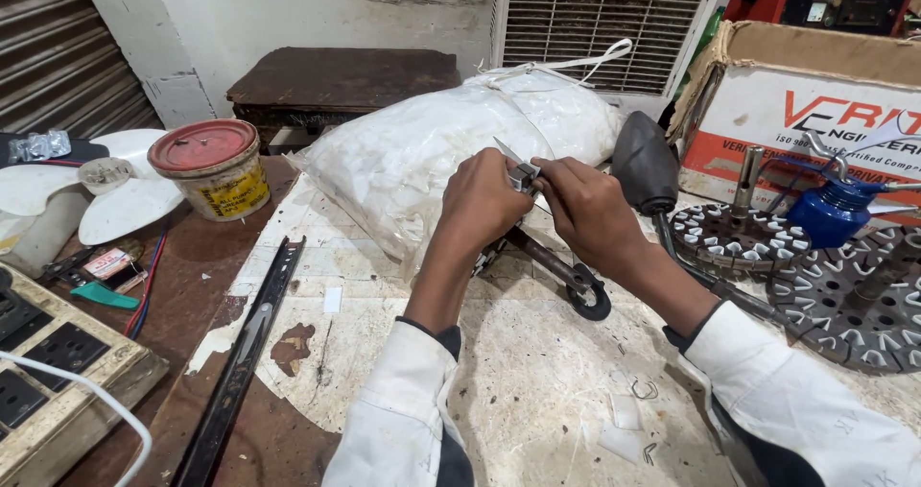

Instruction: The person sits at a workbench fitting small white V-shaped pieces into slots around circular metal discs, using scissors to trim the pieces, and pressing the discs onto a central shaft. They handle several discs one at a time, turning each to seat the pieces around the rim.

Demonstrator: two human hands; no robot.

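Note:
My left hand (483, 202) and my right hand (587, 206) meet over the workbench (537, 372), both pinching a small metal piece with a thin blade-like strip (518, 164) sticking up to the left. Right behind them lies a big clear plastic bag of white bits (422, 151), tied with white string. Below the hands a dark metal tool with a ring end (585, 295) rests on the bench. Both arms wear white sleeves.
A red-lidded tin (213, 166) and white fan blades (125, 194) sit at the left, with a socket board (58, 362) and a black metal rail (245, 353). At the right are round slotted metal discs (844, 295), a blue oil can (833, 209), a cardboard box (815, 94) and a black rubber cup (645, 166).

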